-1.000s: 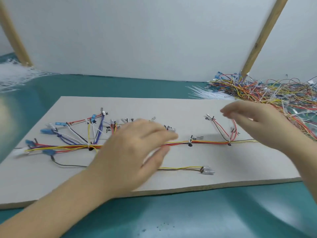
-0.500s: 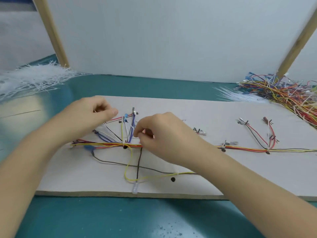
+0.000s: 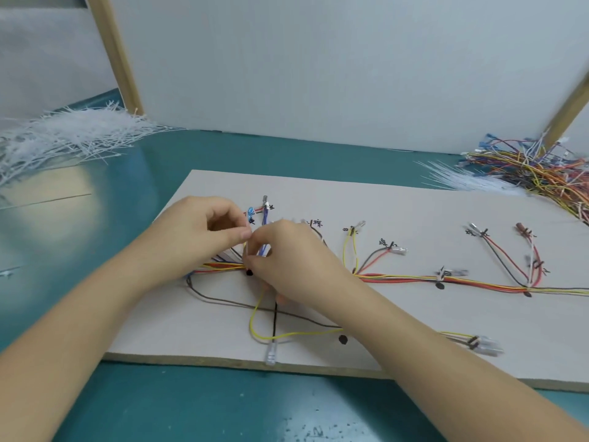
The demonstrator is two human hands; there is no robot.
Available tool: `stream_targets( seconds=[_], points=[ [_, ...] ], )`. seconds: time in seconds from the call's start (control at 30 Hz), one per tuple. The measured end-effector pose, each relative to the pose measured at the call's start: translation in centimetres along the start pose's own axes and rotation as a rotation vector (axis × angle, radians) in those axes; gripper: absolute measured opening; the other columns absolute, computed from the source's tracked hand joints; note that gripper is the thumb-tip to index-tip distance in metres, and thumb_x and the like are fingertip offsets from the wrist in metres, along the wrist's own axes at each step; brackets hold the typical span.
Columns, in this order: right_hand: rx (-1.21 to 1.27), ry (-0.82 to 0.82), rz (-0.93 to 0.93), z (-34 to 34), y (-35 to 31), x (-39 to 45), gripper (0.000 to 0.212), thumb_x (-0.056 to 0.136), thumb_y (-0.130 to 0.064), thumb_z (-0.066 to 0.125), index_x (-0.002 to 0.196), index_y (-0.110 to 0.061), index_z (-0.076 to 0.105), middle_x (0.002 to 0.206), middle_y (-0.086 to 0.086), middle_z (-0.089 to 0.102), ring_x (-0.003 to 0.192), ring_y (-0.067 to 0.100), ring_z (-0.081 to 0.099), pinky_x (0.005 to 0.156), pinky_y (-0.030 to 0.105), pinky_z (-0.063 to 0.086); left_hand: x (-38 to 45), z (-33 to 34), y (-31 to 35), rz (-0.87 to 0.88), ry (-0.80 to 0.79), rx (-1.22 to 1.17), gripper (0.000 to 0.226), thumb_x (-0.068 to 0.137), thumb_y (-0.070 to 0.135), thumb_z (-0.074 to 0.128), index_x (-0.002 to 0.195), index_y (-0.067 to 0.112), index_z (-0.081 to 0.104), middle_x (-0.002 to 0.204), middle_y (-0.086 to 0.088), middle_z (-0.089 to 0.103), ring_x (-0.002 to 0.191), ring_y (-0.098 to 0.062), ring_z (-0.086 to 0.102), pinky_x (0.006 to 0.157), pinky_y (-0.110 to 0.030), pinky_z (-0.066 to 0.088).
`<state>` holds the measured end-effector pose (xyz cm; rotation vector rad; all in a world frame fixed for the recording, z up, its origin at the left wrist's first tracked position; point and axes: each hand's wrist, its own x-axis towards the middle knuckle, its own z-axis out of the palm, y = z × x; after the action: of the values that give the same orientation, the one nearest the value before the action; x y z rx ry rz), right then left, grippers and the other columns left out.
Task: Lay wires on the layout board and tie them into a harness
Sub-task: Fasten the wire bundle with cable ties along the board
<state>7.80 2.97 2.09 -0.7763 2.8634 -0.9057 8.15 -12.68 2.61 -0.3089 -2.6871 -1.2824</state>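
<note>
Where both hands meet over the left part of the layout board [image 3: 398,218]: left hand [image 3: 204,231] curled, thumb and forefinger pinched together at the meeting point, on something too small to name. Right hand [image 3: 293,260] curled too, fingertips [image 3: 251,256] closed on a thin pale strip, seemingly a cable tie, standing up at the wire bundle [image 3: 446,282]. Just under the fingertips, a black dot [image 3: 249,273] marked on the board. From there, bundle of red, yellow and orange wires running right along the board, with branches rising to small terminals beside handwritten marks. Nearer the front edge, a yellow wire [image 3: 255,327] looping loose, crossed by a brown wire [image 3: 223,301], and a clear connector [image 3: 271,354] lying at the board's rim. Farther out on the teal table [image 3: 191,409]: heap of white cable ties [image 3: 63,135] at far left, tangle of spare coloured wires [image 3: 535,170] at far right, white panel behind.
</note>
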Motion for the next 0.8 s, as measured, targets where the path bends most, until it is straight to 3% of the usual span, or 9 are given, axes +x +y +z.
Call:
stream_targets(
  seconds=[0.13, 0.23, 0.33, 0.5, 0.67, 0.8],
  points=[
    [-0.002, -0.009, 0.013, -0.2, -0.2, -0.1, 0.013, 0.087, -0.016, 0.052, 0.083, -0.018, 0.065, 0.063, 0.001, 0.060, 0.051, 0.017, 0.049, 0.067, 0.029, 0.052, 0.0, 0.2, 0.0, 0.049, -0.024, -0.057, 0.019, 0.082, 0.006, 0.068, 0.069, 0.019, 0.064, 0.071, -0.002, 0.067, 0.069, -0.018, 0.059, 0.072, -0.031, 0.048],
    [0.004, -0.020, 0.019, 0.0, -0.3, -0.1, 0.013, 0.086, -0.013, 0.052, 0.087, -0.014, 0.065, 0.074, 0.009, 0.067, 0.061, 0.025, 0.055, 0.073, 0.035, 0.054, 0.0, 0.4, -0.2, 0.047, -0.084, -0.204, 0.027, 0.083, -0.010, 0.059, 0.068, 0.012, 0.062, 0.064, 0.004, 0.064, 0.066, -0.009, 0.056, 0.068, -0.017, 0.046],
    [-0.010, -0.025, 0.008, 0.4, -0.6, -0.1, 0.014, 0.085, -0.009, 0.051, 0.092, -0.007, 0.062, 0.083, 0.016, 0.067, 0.073, 0.035, 0.061, 0.072, 0.039, 0.054, 0.0, 0.4, -0.5, 0.047, -0.125, -0.296, 0.024, 0.080, -0.014, 0.056, 0.068, 0.006, 0.059, 0.061, 0.004, 0.064, 0.061, -0.005, 0.057, 0.063, -0.012, 0.047],
    [-0.041, -0.017, -0.022, 0.7, -0.5, -0.2, 0.012, 0.088, -0.010, 0.050, 0.094, -0.006, 0.059, 0.087, 0.017, 0.065, 0.065, 0.033, 0.053, 0.064, 0.037, 0.052, 0.0, -0.1, -1.1, 0.049, -0.223, -0.341, 0.014, 0.071, 0.003, 0.072, 0.068, 0.003, 0.058, 0.063, 0.002, 0.065, 0.061, -0.003, 0.058, 0.062, -0.012, 0.048],
    [-0.103, 0.043, -0.039, 1.4, -0.2, -0.4, 0.017, 0.092, -0.015, 0.048, 0.101, -0.011, 0.062, 0.097, 0.014, 0.064, 0.086, 0.034, 0.058, 0.064, 0.033, 0.043, -0.1, 0.3, -0.9, -0.013, -0.299, -0.541, 0.009, 0.072, 0.010, 0.050, 0.072, 0.001, 0.049, 0.057, 0.002, 0.052, 0.056, -0.008, 0.047, 0.054, -0.014, 0.041],
    [-0.232, 0.047, -0.060, 1.8, -0.5, -0.6, 0.016, 0.091, -0.011, 0.045, 0.102, -0.010, 0.056, 0.094, 0.014, 0.061, 0.086, 0.033, 0.056, 0.058, 0.032, 0.030, 0.0, 1.0, -0.4, -0.055, -0.153, -0.486, 0.011, 0.077, 0.017, 0.048, 0.084, 0.009, 0.049, 0.045, 0.003, 0.043, 0.045, -0.006, 0.037, 0.046, -0.013, 0.034]
  ],
)
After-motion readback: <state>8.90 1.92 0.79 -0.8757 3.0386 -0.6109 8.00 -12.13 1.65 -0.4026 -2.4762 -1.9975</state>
